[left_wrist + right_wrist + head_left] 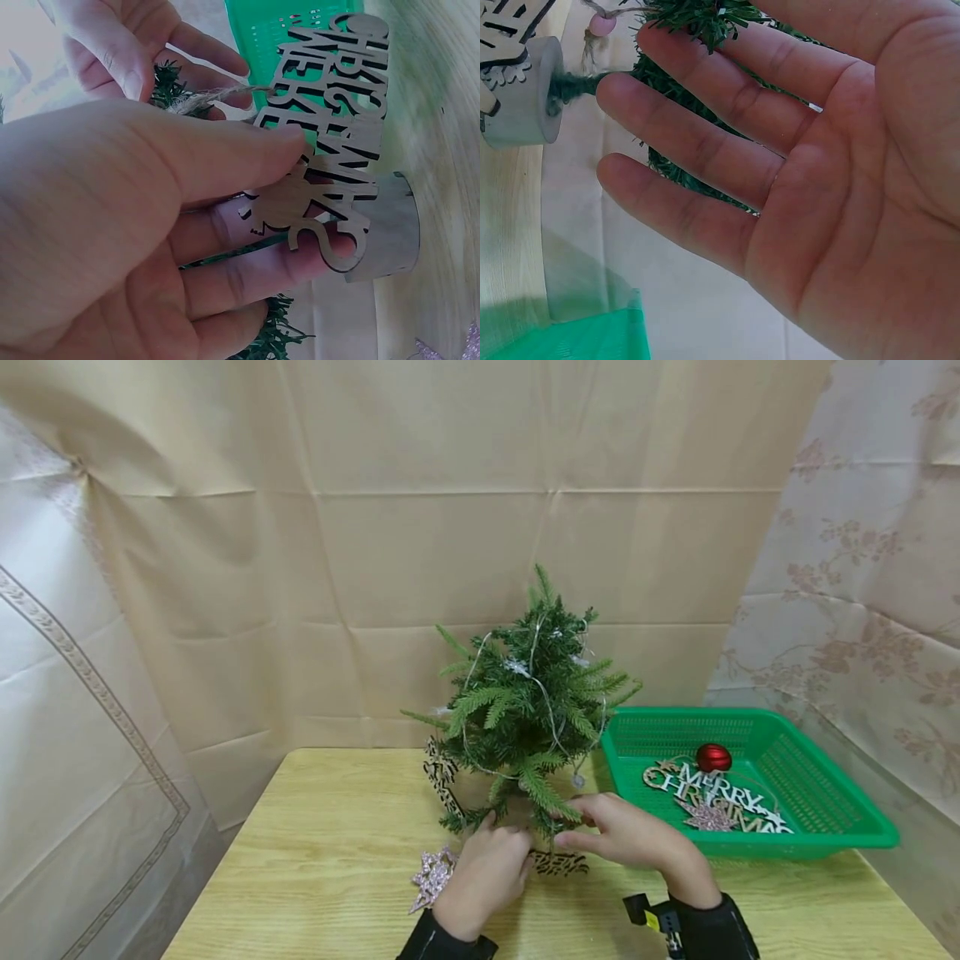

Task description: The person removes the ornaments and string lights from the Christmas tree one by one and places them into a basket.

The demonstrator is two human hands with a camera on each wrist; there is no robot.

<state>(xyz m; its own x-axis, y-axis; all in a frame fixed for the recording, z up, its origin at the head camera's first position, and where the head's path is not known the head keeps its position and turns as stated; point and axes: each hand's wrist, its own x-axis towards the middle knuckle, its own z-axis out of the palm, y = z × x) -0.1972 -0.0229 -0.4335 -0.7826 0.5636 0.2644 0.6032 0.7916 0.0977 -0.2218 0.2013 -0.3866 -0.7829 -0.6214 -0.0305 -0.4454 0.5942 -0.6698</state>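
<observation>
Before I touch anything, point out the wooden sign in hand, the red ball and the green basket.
Wooden sign (283, 204): left wrist view, solid part beside the letters.
Red ball (713, 758): head view, middle.
Green basket (780, 848): head view, near wall.

My left hand (489, 867) is pinching, its thumb (232, 157) lying across the top and its fingers (240, 281) spreading out underneath, while its knuckles are facing the head camera. My right hand (618, 831) is pointing inward just beside it, the fingers (694, 141) extending nearly straight and slightly fanned, with the palm showing to its wrist camera. Both wrists (692, 881) are angling toward each other above black cuffs (716, 931).
</observation>
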